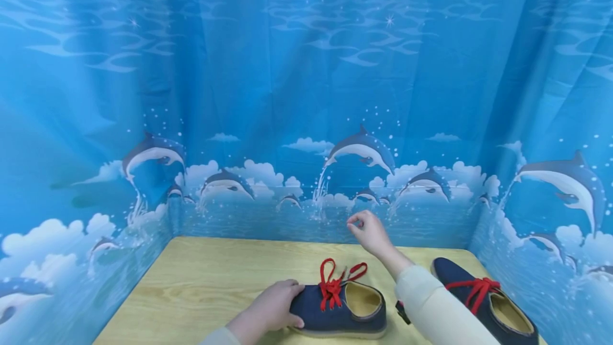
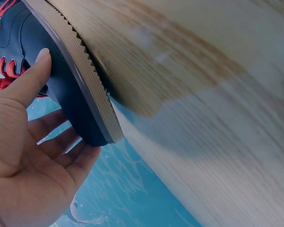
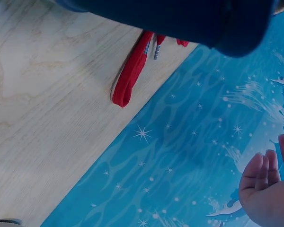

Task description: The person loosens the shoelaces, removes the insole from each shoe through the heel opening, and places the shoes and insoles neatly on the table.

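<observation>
A navy shoe [image 1: 313, 307] with a tan sole lies with its toe to the left at the table's front. My left hand [image 1: 275, 305] grips that toe; in the left wrist view the thumb [image 2: 40, 71] presses one side and the fingers curve round the other. Red shoelaces [image 1: 330, 289] stand up from this shoe in loops. Behind and right of them, my right hand [image 1: 371, 233] is raised with bent fingers, nothing visible in it. The right wrist view shows a hanging red loop [image 3: 128, 78] and, at lower right, the right hand's loosely curled fingers [image 3: 260, 172].
A second navy shoe [image 1: 462, 276] with a tied red bow [image 1: 481, 286] stands at the table's right side, partly behind my right sleeve [image 1: 436, 302]. The wooden table [image 1: 191, 281] meets a blue dolphin-print curtain [image 1: 287, 95] at its back and sides.
</observation>
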